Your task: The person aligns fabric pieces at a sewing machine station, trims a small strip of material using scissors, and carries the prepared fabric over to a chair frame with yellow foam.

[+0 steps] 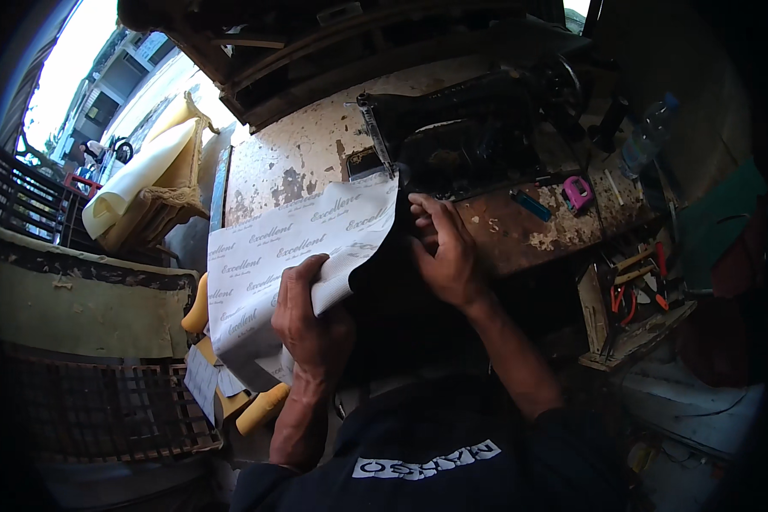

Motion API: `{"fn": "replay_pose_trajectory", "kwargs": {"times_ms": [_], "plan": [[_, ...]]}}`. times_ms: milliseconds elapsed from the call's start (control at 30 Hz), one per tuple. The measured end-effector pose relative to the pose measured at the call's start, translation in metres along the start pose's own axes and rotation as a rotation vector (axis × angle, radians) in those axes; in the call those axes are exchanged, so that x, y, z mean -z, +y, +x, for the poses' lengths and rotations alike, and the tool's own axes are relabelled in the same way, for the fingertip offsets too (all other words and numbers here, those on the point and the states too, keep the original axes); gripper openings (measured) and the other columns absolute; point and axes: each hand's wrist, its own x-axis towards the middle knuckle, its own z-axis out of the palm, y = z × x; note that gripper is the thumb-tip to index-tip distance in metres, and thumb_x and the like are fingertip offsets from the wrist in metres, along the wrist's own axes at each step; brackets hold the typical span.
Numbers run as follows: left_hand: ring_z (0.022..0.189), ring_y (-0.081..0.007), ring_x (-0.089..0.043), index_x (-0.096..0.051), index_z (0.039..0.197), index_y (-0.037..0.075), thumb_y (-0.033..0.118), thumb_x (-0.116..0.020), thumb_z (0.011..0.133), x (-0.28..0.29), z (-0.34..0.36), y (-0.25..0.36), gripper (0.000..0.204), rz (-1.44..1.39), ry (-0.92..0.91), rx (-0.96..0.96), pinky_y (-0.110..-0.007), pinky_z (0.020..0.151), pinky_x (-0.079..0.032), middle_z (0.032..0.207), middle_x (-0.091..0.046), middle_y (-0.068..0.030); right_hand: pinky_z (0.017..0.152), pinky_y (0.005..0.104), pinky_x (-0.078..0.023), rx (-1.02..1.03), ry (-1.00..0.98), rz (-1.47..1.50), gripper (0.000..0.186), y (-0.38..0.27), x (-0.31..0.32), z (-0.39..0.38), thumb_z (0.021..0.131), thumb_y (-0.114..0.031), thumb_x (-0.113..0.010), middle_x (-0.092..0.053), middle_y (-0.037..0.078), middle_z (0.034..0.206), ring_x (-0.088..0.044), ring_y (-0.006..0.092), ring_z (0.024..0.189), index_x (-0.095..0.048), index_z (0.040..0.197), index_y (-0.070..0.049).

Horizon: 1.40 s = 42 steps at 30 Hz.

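A large white sheet [273, 247] with repeated grey lettering, apparently backed upholstery material, spreads over the left of the table. Its far corner lies at the needle end of a black sewing machine [461, 128]. My left hand [303, 320] is closed on the sheet's near right part, thumb on top, where the edge curls up. Right of the sheet, my right hand [448, 252] hovers near the table's front edge. Its fingers are bent, with a gap between thumb and forefinger. Deep shadow or black material beside it hides whether the fingertips touch anything.
A pink tape measure [578, 194] and a teal tool [531, 206] lie right of the machine. Beyond stands a clear bottle [648, 136]. A wooden tray [636, 333] holds several hand tools. Left are a foam-covered chair frame [149, 183] and yellow rolls [263, 410].
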Motion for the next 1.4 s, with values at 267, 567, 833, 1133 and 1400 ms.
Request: {"fn": "replay_pose_trajectory", "kwargs": {"times_ms": [267,567,833,1133,1400], "plan": [[0.089,-0.0397,-0.069,-0.060,0.122,0.002,0.027,-0.092,0.077,-0.005,0.035,0.038,0.061,0.068,-0.396,-0.055,-0.048,0.077,-0.055,0.099,-0.065,-0.0193,0.086,0.0364,-0.057,0.255,-0.351,-0.280,0.023,0.081,0.022,0.061,0.090,-0.023,-0.073,-0.080,0.006,0.113,-0.071,0.0256,0.095,-0.082,0.107,-0.011],[0.116,-0.0386,-0.061,-0.062,0.135,0.008,0.040,-0.088,0.080,-0.057,0.052,-0.002,0.069,0.262,-0.574,-0.199,-0.051,0.096,-0.051,0.134,-0.058,-0.0186,0.095,0.0385,-0.053,0.326,-0.312,-0.403,0.037,0.086,0.021,0.030,0.074,-0.004,-0.074,-0.080,0.001,0.119,-0.066,0.0220,0.105,-0.084,0.108,-0.012],[0.160,-0.0362,-0.024,-0.051,0.157,0.016,0.049,-0.057,0.098,-0.121,0.070,-0.085,0.068,0.161,-0.899,-0.219,-0.059,0.131,-0.012,0.168,-0.042,-0.0075,0.098,0.0400,-0.049,0.303,-0.375,-0.445,0.013,0.083,0.019,0.029,0.078,-0.012,-0.076,-0.079,0.003,0.117,-0.065,0.0215,0.117,-0.080,0.090,-0.009],[0.158,-0.0383,-0.028,-0.049,0.160,0.022,0.041,-0.049,0.099,-0.137,0.068,-0.090,0.064,0.103,-0.939,-0.185,-0.059,0.131,-0.012,0.168,-0.042,-0.0083,0.100,0.0411,-0.048,0.304,-0.366,-0.439,0.008,0.081,0.018,0.027,0.082,-0.013,-0.075,-0.079,0.004,0.116,-0.065,0.0220,0.118,-0.076,0.086,-0.007],[0.157,-0.0389,-0.031,-0.057,0.154,0.021,0.033,-0.053,0.098,-0.137,0.069,-0.088,0.057,0.061,-0.935,-0.143,-0.059,0.130,-0.014,0.165,-0.045,-0.0117,0.122,0.0495,-0.037,0.300,-0.416,-0.597,0.026,0.068,0.012,0.000,0.090,-0.008,-0.060,-0.070,0.021,0.134,-0.057,0.0333,0.140,-0.074,0.105,0.007]]}}
